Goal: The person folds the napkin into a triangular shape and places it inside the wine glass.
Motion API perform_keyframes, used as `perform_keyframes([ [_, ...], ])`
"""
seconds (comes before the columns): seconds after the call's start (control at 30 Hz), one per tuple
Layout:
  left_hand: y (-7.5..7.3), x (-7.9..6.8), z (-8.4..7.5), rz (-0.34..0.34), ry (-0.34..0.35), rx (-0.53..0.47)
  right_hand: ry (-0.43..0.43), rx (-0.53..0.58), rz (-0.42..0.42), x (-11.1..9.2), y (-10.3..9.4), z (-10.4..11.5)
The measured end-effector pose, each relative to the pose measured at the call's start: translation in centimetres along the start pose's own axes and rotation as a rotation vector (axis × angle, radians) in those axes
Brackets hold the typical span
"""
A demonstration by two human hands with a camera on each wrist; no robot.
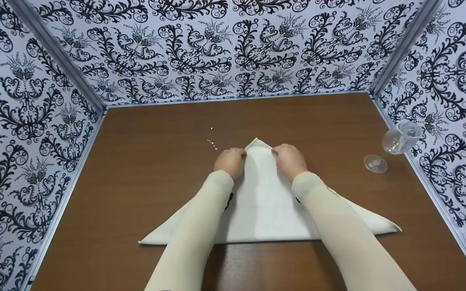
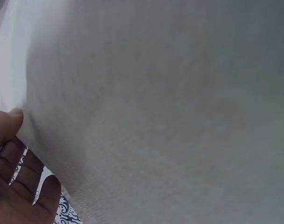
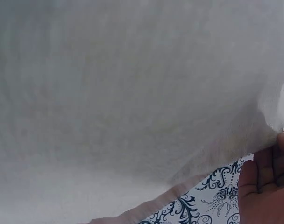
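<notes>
A white cloth napkin, folded into a broad triangle, lies on the brown table with its long folded edge toward me and its tip pointing away. My left hand pinches the napkin's left sloping edge just below the tip. On the opposite edge, at about the same height, my right hand pinches the cloth too. Both wrist views are mostly filled by the raised fabric. In the left wrist view the thumb presses on the cloth's edge; the right wrist view shows the right fingers under the edge.
A clear stemmed glass lies tipped on its side at the right, by the patterned side wall. Small pale crumbs are scattered left of the napkin's tip. Black-and-white patterned panels enclose the table at the back and sides.
</notes>
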State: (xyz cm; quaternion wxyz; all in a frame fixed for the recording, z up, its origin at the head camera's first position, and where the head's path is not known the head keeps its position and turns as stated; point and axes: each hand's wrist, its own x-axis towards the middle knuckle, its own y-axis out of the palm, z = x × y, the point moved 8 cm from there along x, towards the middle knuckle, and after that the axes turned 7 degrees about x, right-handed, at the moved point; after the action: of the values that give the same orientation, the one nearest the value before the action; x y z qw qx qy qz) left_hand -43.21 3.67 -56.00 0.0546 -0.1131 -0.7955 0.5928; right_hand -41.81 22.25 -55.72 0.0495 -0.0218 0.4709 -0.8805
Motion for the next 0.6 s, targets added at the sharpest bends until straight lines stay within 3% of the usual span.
perform_keyframes([
  [0.23,0.9,-0.2,-0.6,0.038,0.037,0.157,-0.058,-0.047,0.082,-0.1,0.7,0.3],
  [0.43,1.1,-0.4,-0.7,0.05,0.039,0.174,-0.084,-0.067,0.097,-0.3,1.0,0.2],
  [0.6,1.4,-0.6,-0.7,0.08,0.047,0.204,-0.042,-0.055,0.121,-0.4,1.2,-0.2],
])
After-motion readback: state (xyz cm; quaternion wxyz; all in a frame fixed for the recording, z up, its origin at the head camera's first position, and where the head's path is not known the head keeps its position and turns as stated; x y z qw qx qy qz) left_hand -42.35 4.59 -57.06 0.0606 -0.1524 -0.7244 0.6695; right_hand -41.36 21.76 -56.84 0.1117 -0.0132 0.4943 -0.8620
